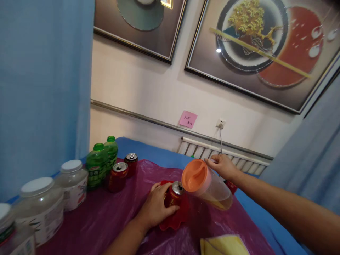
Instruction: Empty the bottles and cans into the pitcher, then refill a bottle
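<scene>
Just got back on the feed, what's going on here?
The left hand grips an open red can at a red wavy-edged mat. The right hand holds a clear pitcher tilted, its orange lid towards the can. Yellowish liquid sits in the pitcher; no stream is visible. Green bottles stand off to the left.

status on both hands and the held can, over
Left hand around red can, red mat beneath. Right hand holding pitcher tilted, orange lid by can's top. Yellow cloth apart from both hands.

blue cover (150, 150), purple sheet (106, 219) atop: jars (39, 209), bottles (97, 163), cans (118, 179)
</scene>
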`<state>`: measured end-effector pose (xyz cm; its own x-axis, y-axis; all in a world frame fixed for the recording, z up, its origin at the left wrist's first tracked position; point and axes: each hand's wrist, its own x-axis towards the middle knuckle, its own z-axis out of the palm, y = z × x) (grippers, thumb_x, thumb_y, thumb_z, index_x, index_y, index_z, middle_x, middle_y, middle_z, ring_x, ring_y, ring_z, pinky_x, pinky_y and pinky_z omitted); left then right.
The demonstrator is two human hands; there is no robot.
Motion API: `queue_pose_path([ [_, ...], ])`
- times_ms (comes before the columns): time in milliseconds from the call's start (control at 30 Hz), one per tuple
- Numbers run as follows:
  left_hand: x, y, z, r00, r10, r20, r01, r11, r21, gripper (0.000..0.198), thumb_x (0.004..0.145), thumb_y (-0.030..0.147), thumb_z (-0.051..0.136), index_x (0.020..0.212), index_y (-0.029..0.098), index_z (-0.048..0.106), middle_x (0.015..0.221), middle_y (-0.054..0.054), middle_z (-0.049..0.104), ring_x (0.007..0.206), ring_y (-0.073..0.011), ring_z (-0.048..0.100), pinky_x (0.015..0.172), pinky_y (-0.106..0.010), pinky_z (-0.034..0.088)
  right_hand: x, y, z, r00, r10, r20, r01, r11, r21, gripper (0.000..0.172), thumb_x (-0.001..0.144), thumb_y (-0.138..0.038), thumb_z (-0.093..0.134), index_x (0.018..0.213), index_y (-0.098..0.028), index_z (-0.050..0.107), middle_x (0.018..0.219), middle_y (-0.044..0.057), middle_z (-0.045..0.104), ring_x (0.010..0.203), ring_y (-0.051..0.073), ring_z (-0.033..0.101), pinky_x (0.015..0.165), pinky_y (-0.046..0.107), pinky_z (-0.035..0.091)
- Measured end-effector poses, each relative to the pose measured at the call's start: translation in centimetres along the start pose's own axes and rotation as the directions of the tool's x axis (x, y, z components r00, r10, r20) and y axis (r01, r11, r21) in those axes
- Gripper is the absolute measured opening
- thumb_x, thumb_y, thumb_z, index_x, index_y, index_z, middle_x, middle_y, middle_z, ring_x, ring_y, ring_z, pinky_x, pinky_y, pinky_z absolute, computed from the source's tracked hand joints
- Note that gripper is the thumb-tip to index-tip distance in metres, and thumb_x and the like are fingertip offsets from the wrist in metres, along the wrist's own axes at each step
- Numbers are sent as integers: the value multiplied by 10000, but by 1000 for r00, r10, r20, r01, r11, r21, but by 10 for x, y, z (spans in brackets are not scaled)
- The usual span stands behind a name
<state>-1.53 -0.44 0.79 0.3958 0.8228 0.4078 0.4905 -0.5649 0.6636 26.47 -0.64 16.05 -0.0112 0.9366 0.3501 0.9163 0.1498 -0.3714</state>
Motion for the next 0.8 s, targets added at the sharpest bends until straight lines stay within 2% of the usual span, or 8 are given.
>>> queue_pose_path([
  [800, 1, -7, 5, 1000, 2, -4, -2, 1000, 12, 737, 610, 300, 856, 1303, 241, 608, 1317, -104, 685, 1278, -370, 564, 1160, -584, 324, 1, 3, -1, 1000, -5, -2, 5, 1000, -14, 515, 843, -575, 508, 540, -226, 282, 516, -61, 231, 494, 93, 249, 485, 278, 163],
])
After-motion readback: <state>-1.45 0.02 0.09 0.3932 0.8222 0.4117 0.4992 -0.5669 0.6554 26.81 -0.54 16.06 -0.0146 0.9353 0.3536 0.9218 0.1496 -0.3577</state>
